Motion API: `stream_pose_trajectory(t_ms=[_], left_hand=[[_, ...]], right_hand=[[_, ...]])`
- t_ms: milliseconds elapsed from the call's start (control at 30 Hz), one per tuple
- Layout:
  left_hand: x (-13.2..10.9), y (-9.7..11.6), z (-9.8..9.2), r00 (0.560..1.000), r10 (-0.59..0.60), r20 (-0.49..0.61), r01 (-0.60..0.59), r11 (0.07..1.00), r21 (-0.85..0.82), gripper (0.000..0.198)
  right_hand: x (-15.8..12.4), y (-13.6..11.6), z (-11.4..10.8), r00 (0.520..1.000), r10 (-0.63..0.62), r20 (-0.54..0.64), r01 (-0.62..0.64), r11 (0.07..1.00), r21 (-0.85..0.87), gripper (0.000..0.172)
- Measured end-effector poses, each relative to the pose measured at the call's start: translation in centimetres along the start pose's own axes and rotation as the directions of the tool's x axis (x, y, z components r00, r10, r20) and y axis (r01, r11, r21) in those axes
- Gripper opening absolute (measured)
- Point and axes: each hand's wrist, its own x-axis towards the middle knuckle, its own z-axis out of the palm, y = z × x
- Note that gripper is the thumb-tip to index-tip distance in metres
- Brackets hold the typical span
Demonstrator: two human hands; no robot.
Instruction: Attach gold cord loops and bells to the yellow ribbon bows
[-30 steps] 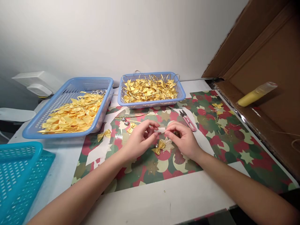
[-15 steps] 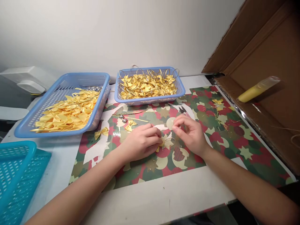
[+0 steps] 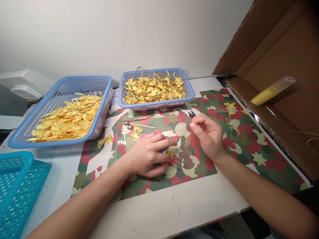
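My left hand (image 3: pixel 152 154) is low over the patterned sheet, fingers curled at a small yellow bow (image 3: pixel 170 154) with a silver bell and a gold cord. The fingers partly cover the bow, and its cord trails right onto the sheet. To the right, my right hand (image 3: pixel 208 136) is raised, thumb and fingertips pinched on what looks like a thin thread. Behind it, the dark tips of scissors (image 3: pixel 191 114) show; the rest is hidden. Beyond my left hand are another yellow bow (image 3: pixel 136 132), two silver bells (image 3: pixel 129 127) and gold cords (image 3: pixel 143 125).
A blue basket (image 3: pixel 62 143) of yellow bows stands left; another blue basket (image 3: pixel 157 105) holds bows with cords. A teal basket (image 3: pixel 15 192) is at near left. Right are a cardboard wall (image 3: pixel 279 43), a yellow tube (image 3: pixel 272 90) and a bow with thread scraps (image 3: pixel 229 105).
My right hand has drawn slightly right, away from the bow. My left fingers have loosened and spread somewhat, and the cord loop by the bow now lies flatter. The view has shifted slightly.
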Motion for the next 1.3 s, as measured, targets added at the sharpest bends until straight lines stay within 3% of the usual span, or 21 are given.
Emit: stream_pose_trajectory(t_ms=[200,300,367,433,500,533,667,767,867,967,1067,1167,1300], left_hand=[[0.1,0.1,0.0,0.999,-0.002,-0.043,-0.001,0.998,-0.068,0.015],[0.2,0.1,-0.1,0.987,-0.111,-0.117,0.085,0.975,-0.205,0.013],[0.4,0.1,-0.3,0.957,-0.255,-0.139,0.201,0.926,-0.320,0.013],[0.8,0.2,-0.7,0.898,-0.431,-0.090,0.354,0.828,-0.435,0.005],[1.5,0.5,-1.4,0.833,-0.552,0.027,0.480,0.698,-0.531,0.021],[1.9,0.6,-1.7,0.822,-0.563,0.088,0.504,0.645,-0.574,0.028],[3.5,1.4,-2.6,0.814,-0.462,0.351,0.549,0.417,-0.724,0.028],[3.7,1.7,-2.4,0.800,-0.465,0.380,0.543,0.289,-0.789,0.032],[3.1,1.9,-2.0,0.787,-0.531,0.314,0.479,0.205,-0.854,0.031],[2.7,2.4,-1.9,0.771,-0.593,0.232,0.397,0.163,-0.903,0.030],[2.8,3.0,-2.1,0.779,-0.596,0.192,0.337,0.141,-0.931,0.030],[3.1,3.5,-2.2,0.783,-0.590,0.196,0.353,0.162,-0.921,0.030],[3.3,3.7,-2.0,0.772,-0.602,0.202,0.400,0.214,-0.891,0.030]], right_hand=[[0.1,0.1,-0.1,1.000,-0.009,-0.013,0.010,1.000,0.023,0.015],[0.1,-0.1,-0.2,1.000,-0.015,0.011,0.015,0.999,0.045,0.015],[0.1,-0.4,-0.2,0.998,-0.033,0.051,0.030,0.998,0.056,0.015],[0.2,-0.7,-0.2,0.992,-0.067,0.104,0.061,0.996,0.063,0.014],[0.4,-1.1,-0.1,0.982,-0.100,0.162,0.092,0.994,0.057,0.014],[0.5,-1.3,0.0,0.976,-0.111,0.188,0.104,0.993,0.050,0.014],[0.9,-1.8,0.3,0.956,-0.130,0.264,0.121,0.991,0.048,0.015],[1.0,-1.8,0.3,0.953,-0.076,0.292,0.061,0.996,0.061,0.011],[0.4,-1.6,0.0,0.954,0.041,0.296,-0.049,0.999,0.020,0.003],[-0.8,-1.7,0.1,0.926,0.142,0.351,-0.128,0.990,-0.064,0.010],[-2.2,-1.9,0.9,0.863,0.203,0.462,-0.145,0.977,-0.158,0.016],[-3.2,-2.0,1.6,0.849,0.170,0.500,-0.108,0.983,-0.150,0.026],[-3.5,-1.7,1.7,0.858,0.075,0.508,0.018,0.984,-0.176,0.026]])
